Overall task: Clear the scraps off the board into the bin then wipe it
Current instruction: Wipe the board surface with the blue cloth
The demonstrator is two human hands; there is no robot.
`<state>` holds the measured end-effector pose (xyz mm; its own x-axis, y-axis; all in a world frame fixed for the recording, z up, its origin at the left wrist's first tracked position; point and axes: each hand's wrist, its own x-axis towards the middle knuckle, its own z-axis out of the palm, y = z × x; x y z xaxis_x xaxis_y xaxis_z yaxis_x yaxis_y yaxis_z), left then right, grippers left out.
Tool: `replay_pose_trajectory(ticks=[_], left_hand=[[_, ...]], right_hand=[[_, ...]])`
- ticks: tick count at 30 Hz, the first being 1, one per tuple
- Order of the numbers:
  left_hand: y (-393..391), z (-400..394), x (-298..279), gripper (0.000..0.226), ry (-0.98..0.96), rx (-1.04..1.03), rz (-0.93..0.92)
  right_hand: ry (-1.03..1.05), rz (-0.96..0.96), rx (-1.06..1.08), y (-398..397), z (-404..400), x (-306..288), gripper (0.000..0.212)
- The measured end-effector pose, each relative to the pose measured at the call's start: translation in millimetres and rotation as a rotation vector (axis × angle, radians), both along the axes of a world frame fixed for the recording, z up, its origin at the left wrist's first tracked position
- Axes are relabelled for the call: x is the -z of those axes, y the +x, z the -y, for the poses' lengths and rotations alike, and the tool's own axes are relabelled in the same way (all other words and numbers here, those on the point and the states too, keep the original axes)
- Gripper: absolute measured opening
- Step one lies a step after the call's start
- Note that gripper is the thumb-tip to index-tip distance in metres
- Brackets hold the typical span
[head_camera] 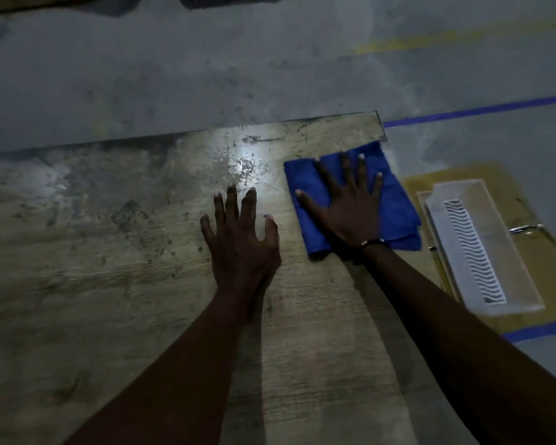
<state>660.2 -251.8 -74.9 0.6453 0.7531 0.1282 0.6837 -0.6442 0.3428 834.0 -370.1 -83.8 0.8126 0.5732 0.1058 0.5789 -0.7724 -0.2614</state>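
A large scuffed wooden board [116,252] fills the lower left and middle of the head view, with a bright glare patch near its far edge. A folded blue cloth [395,200] lies by the board's far right corner. My right hand [347,203] presses flat on the cloth with its fingers spread straight. My left hand [241,232] rests on the bare board just left of the cloth, fingers spread and slightly bent, holding nothing. No scraps or bin can be made out in this dim view.
Right of the board, a white slotted panel [482,248] lies on brown cardboard [540,268] on the grey floor. Blue tape lines [482,112] and a faint yellow line [430,40] mark the floor. A dark object [231,0] sits at the top edge.
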Motion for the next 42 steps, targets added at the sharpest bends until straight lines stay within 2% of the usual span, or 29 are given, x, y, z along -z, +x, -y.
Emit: replay_pose_trajectory(ticks=[2,8,14,21,25,28,35,40,42], left_hand=[[1,-1,-1,0.065,-0.008,-0.002,0.005],[-1,0,-4,0.066,-0.038,0.002,0.018],[-1,-2,-4,0.067,-0.054,0.002,0.020],[1,-4,0,0.068,-0.030,0.014,-0.006],[0,-4,2,0.068,-0.003,0.008,-0.013],[0,-4,2,0.068,-0.011,0.012,-0.010],[0,-3,-1,0.067,-0.020,0.012,-0.009],[0,-2,-3,0.066,-0.044,0.010,0.016],[0,-3,-3,0.066,-0.056,0.015,0.013]], right_hand=[[0.007,0.015,-0.035,5,0,1,0.086],[-0.040,-0.108,0.121,52,-24,-9,0.091],[-0.041,-0.062,-0.057,39,-55,-5,0.087],[-0.073,-0.131,0.202,72,-67,-14,0.093],[-0.080,-0.101,0.055,53,-110,-15,0.090],[-0.072,-0.093,-0.036,56,-112,-14,0.090],[-0.051,-0.153,0.220,78,-75,-18,0.091],[-0.021,-0.004,-0.095,22,-60,-3,0.087],[-0.031,-0.015,-0.113,31,-47,-1,0.086]])
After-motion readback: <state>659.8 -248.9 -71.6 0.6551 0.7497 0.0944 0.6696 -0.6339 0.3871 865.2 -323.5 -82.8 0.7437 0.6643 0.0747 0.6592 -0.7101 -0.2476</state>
